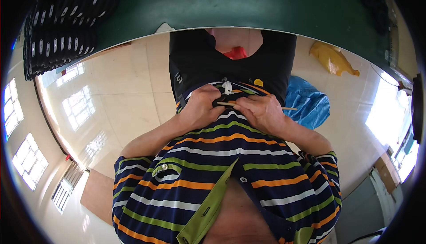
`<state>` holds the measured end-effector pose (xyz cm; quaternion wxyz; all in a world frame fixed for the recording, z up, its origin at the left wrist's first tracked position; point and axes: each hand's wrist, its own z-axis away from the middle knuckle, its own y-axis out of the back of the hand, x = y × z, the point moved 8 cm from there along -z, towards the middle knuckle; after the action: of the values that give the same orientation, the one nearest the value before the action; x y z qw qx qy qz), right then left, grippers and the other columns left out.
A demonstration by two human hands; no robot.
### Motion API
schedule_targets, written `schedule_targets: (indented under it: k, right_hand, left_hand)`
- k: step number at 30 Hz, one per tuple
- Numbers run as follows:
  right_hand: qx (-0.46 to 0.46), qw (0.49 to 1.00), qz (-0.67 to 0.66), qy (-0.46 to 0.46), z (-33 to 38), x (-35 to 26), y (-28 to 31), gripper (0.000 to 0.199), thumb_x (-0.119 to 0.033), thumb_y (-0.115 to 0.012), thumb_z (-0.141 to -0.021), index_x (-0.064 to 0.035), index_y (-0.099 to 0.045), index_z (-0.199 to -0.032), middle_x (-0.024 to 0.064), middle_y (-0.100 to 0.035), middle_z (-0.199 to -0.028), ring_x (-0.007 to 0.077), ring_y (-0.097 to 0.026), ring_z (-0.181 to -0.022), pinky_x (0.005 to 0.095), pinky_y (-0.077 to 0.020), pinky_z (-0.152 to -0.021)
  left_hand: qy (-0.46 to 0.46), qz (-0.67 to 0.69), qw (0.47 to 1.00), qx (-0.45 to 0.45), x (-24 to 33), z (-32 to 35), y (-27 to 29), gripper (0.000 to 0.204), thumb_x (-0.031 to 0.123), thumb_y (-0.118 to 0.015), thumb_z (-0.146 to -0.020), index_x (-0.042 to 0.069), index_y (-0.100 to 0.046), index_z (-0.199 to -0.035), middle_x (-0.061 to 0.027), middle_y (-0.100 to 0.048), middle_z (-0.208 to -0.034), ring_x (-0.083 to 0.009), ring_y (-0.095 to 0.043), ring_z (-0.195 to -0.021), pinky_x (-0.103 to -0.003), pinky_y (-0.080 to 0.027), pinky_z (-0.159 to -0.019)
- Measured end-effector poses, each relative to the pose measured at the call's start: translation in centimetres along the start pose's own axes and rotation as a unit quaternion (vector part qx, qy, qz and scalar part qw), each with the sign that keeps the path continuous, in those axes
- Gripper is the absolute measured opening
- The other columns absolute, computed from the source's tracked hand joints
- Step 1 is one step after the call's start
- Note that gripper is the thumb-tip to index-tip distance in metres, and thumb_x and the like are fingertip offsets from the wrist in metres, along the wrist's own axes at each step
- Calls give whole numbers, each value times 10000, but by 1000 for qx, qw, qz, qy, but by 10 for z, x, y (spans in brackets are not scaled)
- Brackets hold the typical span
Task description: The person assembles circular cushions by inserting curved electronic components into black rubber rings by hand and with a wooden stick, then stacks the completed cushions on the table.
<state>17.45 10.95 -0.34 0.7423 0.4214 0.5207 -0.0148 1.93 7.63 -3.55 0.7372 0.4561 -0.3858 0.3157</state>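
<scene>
I am looking down my own front at a navy shirt (222, 164) with orange, green and white stripes, above black trousers (195, 62). My left hand (199, 107) is closed on the shirt's lower edge at the waist. Right beside it, my right hand (262, 112) is closed round a thin wooden stick (227, 104) lying crosswise, its tip poking out to the right. The two hands almost touch. A small white tab (227, 87) sits at the waistband just above them.
The floor is glossy pale tile (124, 97) mirroring windows. A crumpled blue bag (308, 102) lies close by at the right, a yellow bag (333, 57) beyond it, a red item (236, 52) between the legs. Stacked black ribbed objects (62, 31) stand far left on a green surface (230, 2).
</scene>
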Motion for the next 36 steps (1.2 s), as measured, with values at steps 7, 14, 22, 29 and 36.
schedule_targets:
  k: [7,14,22,29,36]
  right_hand:
    - [-38,999,36,12,-3,-2,0,104,-215,-684,-982,-116,-669,-955,81,-638,-699,289,-660,-612,407,-503,-512]
    - [-63,993,90,41,-1,-2,-4,110,-240,-682,-978,-130,-678,-972,14,-652,-733,204,-678,-669,375,-491,-505]
    - [-60,993,94,45,-3,-2,-6,125,-246,-672,-983,-128,-669,-941,22,-626,-709,210,-672,-663,383,-514,-520]
    - [-75,990,106,59,-5,-5,-6,127,-239,-644,-986,-127,-669,-931,29,-606,-687,209,-675,-656,373,-522,-517]
    - [-93,985,125,71,-8,-8,-7,121,-242,-634,-974,-136,-691,-962,24,-619,-705,199,-687,-679,370,-549,-537]
  left_hand:
    - [-2,-25,1000,7,5,3,1,187,71,-768,-737,-53,-668,-835,-249,-668,-906,-438,-658,-869,-456,-547,-774]
    - [-8,-63,998,2,8,2,-3,184,89,-779,-744,-47,-674,-809,-246,-674,-876,-429,-668,-865,-465,-555,-779]
    - [-3,-79,997,-8,9,1,-7,190,98,-778,-743,-47,-687,-826,-243,-682,-884,-418,-678,-883,-456,-564,-807]
    - [28,-84,996,-15,5,3,-10,215,98,-766,-741,-60,-694,-867,-244,-688,-925,-415,-679,-917,-452,-560,-848]
    - [29,-80,996,-35,4,3,-11,212,98,-757,-741,-49,-703,-883,-244,-691,-935,-414,-678,-928,-451,-558,-854]
